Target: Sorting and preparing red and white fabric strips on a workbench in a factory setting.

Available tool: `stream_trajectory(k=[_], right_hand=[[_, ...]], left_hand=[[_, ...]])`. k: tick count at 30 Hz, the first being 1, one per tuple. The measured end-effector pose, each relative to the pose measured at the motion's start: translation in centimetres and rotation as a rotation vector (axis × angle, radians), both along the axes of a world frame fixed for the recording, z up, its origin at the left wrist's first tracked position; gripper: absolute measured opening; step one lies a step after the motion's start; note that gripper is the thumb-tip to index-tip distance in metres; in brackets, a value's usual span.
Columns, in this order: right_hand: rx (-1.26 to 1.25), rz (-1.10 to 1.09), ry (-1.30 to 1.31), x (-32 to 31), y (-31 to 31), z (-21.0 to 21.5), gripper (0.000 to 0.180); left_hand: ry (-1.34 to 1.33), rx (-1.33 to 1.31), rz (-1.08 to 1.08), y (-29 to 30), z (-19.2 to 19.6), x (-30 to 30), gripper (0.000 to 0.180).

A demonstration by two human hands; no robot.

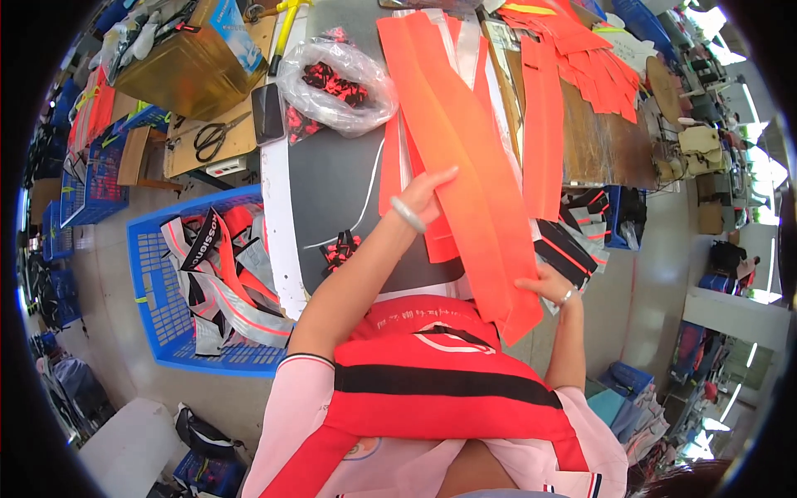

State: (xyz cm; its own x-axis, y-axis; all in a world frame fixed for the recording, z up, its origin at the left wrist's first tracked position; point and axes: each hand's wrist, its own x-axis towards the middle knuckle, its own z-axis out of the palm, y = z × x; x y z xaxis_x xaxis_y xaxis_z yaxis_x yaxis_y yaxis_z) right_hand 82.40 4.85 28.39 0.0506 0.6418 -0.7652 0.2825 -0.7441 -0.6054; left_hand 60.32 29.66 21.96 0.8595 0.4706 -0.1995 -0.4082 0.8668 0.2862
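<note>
Two bare hands work at one long bright-orange fabric strip (473,166), which runs slantwise over the dark grey table (332,178), its near end jutting past the front edge toward the person's red apron (448,378). The left hand (422,196) lies at the strip's left edge, forefinger stretched onto the cloth; whether it pinches the fabric I cannot tell. The right hand (548,285) grips the right edge near the close end, its fingers drawn narrow on the cloth.

More orange and white strips lie beneath, partly covered by the upper one. Just left of its far part, a clear plastic bag (378,93) holding black-and-red fabric bunches takes up table space, with a dark smartphone (268,114) beside it. A thin white cord (368,195) trails down toward a small black-and-red fabric bunch (340,249) near the left forearm, which crosses the table's front edge. Farther left are black-handled scissors (212,141) and, below them, a blue plastic basket (149,311) of grey, orange and black straps (266,328). On the right, a brown wooden table (594,141) carries a pile of orange fabric pieces (585,62).
</note>
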Motion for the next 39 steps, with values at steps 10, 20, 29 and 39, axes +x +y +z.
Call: stream_trajectory(k=[10, 20, 29, 39], right_hand=[[-0.287, 0.640, -0.611, 3.8, -10.6, -8.7, 0.029], [0.861, 0.186, 0.038, -11.5, 12.8, 11.8, 0.032], [0.663, 0.378, -0.017, -16.2, 10.9, 9.9, 0.012], [0.487, 0.174, 0.461, -16.1, 7.4, 8.8, 0.012]], left_hand=[[0.356, 0.377, 0.360, -1.0, 7.9, -3.4, 0.040], [0.618, 1.109, 0.390, -11.0, 6.7, -7.8, 0.026], [0.835, 1.817, 0.221, -9.7, 11.3, -14.0, 0.027], [0.560, 2.022, 0.595, -12.3, 9.5, -13.4, 0.031]])
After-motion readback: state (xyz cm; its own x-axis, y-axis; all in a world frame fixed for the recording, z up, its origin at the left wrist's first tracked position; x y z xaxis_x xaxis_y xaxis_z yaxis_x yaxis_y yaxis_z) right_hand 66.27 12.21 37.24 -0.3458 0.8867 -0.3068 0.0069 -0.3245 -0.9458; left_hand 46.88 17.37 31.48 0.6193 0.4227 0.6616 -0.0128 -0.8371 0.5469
